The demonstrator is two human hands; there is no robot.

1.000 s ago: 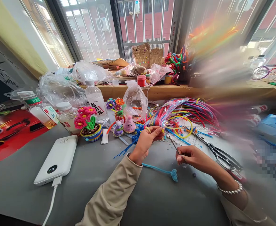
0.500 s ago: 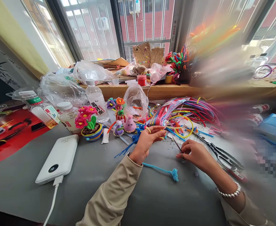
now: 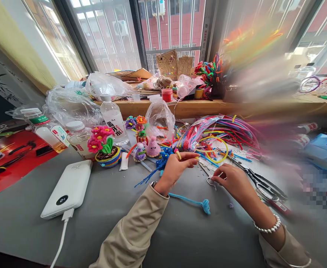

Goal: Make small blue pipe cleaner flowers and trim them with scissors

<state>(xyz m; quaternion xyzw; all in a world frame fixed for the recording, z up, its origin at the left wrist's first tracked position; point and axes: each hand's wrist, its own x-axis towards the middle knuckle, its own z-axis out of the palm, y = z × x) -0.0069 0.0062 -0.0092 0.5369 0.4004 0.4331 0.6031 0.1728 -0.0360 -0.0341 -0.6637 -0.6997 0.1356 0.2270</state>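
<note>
My left hand [image 3: 177, 168] is closed in a pinch, with a small yellow pipe cleaner piece [image 3: 178, 155] showing at its fingers; most of it is hidden. My right hand [image 3: 231, 180] has its thumb and fingers closed at the handle of small scissors [image 3: 210, 181], held low over the table with the blades pointing away to the left. Beside my left hand lies a dark blue pipe cleaner flower [image 3: 163, 160] with trailing stems. A light blue pipe cleaner flower [image 3: 205, 206] with a long stem rests on the table below both hands.
Large black-handled scissors [image 3: 263, 184] lie right of my right hand. Behind are a bundle of colored pipe cleaners [image 3: 216, 128] and a pink crocheted figure [image 3: 153, 147]. Leftward stand a potted pink flower [image 3: 107, 158], bottles [image 3: 113, 121] and a white power bank [image 3: 68, 188].
My right hand has opened out slightly and lowered the small scissors, so a handle loop now shows. My left hand has shifted slightly, still pinching.
</note>
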